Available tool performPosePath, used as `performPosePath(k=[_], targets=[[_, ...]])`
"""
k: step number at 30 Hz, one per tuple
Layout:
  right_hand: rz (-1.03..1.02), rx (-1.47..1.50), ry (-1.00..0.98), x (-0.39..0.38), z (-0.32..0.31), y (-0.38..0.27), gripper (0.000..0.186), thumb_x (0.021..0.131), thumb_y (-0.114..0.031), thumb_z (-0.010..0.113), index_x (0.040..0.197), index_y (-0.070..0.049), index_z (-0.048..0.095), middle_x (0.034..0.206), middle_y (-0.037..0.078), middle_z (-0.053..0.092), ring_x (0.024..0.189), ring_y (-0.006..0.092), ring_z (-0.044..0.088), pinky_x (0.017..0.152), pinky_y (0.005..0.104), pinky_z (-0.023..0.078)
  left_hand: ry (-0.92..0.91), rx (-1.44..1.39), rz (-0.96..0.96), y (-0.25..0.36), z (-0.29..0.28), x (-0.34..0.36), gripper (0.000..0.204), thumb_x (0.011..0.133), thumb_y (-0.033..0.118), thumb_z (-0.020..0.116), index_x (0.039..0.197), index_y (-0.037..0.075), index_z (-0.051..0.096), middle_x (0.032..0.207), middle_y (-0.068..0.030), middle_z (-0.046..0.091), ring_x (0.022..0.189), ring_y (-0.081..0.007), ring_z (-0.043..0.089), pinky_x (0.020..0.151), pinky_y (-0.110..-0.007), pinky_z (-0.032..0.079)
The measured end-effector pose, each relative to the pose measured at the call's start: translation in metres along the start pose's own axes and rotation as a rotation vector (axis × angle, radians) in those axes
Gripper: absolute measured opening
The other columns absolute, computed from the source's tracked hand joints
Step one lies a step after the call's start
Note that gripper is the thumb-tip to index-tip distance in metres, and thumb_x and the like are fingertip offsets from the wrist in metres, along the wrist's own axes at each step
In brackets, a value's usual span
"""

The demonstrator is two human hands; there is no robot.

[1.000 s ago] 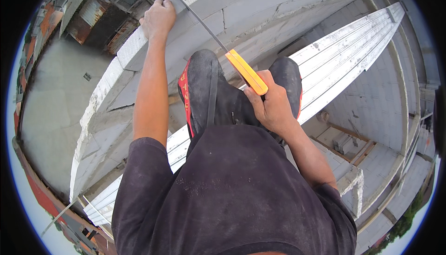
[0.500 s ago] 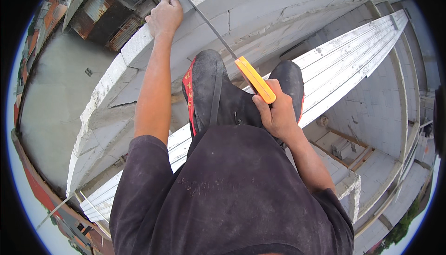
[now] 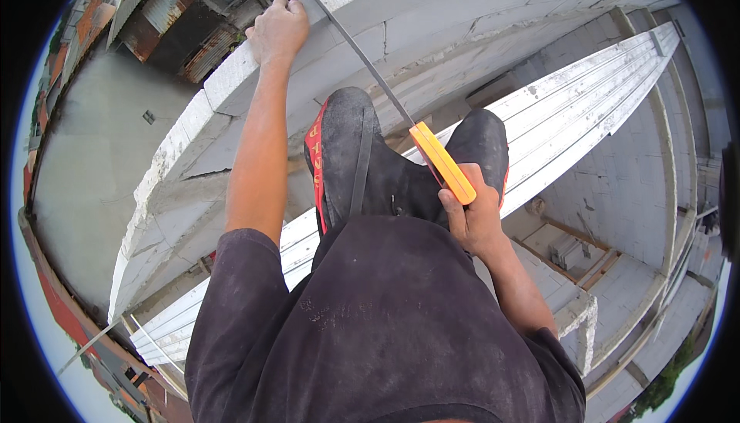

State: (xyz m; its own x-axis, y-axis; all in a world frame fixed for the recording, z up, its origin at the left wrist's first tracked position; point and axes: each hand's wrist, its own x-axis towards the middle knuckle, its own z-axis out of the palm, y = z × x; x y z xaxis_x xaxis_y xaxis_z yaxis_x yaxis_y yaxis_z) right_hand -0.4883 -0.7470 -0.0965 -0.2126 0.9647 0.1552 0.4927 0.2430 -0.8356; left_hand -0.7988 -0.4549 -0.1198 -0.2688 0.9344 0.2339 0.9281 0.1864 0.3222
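Note:
My left hand (image 3: pixel 279 33) grips the top edge of a white block wall (image 3: pixel 206 103), with its fingers curled over it. My right hand (image 3: pixel 474 211) is closed round the orange-yellow handle (image 3: pixel 443 163) of a hand saw, low over my lap. The long thin blade (image 3: pixel 362 64) runs up and left to the wall top, just right of my left hand. My legs in dark trousers (image 3: pixel 343 157) are bent, between the wall and long white ribbed panels (image 3: pixel 574 95).
Beyond the wall, far below, lie a grey yard (image 3: pixel 96 168) and rusty corrugated roofs (image 3: pixel 158 14). On the right, below the panels, are block-walled rooms (image 3: pixel 605 176) and an opening framed with wood (image 3: pixel 551 246).
My right hand has drawn the saw down and right toward my body by stages. My left hand stays on the wall edge, shifting only slightly rightward in the picture.

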Motion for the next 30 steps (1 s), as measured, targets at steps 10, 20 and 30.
performPosePath(k=[10,20,30], targets=[[0.002,0.018,0.057,0.128,0.023,-0.050,0.029,0.105,-0.022,0.066,0.110,0.002,0.051,0.067,0.020,0.063,0.065,0.0442,0.065,0.061,0.0495,0.048,-0.012,0.037,-0.007,0.008,0.001,0.002,0.049,0.103,0.039,0.041,0.126,0.009,0.073,0.121,-0.0217,0.076,0.117,-0.0411,0.070,0.105,-0.054,0.044],[0.022,0.091,0.076,0.069,0.022,-0.017,0.026,0.104,-0.018,0.067,0.114,0.002,0.054,0.069,0.016,0.063,0.061,0.0361,0.067,0.058,0.0420,0.052,0.005,0.063,0.012,0.006,0.005,0.004,0.050,0.103,0.040,0.040,0.126,0.009,0.072,0.119,-0.0227,0.076,0.116,-0.0424,0.069,0.105,-0.054,0.045],[0.002,0.114,-0.029,-0.033,-0.002,0.018,0.042,0.106,-0.034,0.061,0.131,-0.003,0.047,0.083,0.024,0.066,0.076,0.0482,0.066,0.072,0.0572,0.050,-0.067,0.120,-0.015,-0.026,0.027,0.018,0.055,0.110,0.047,0.034,0.142,0.010,0.060,0.125,-0.0221,0.072,0.113,-0.0447,0.069,0.095,-0.060,0.051]])
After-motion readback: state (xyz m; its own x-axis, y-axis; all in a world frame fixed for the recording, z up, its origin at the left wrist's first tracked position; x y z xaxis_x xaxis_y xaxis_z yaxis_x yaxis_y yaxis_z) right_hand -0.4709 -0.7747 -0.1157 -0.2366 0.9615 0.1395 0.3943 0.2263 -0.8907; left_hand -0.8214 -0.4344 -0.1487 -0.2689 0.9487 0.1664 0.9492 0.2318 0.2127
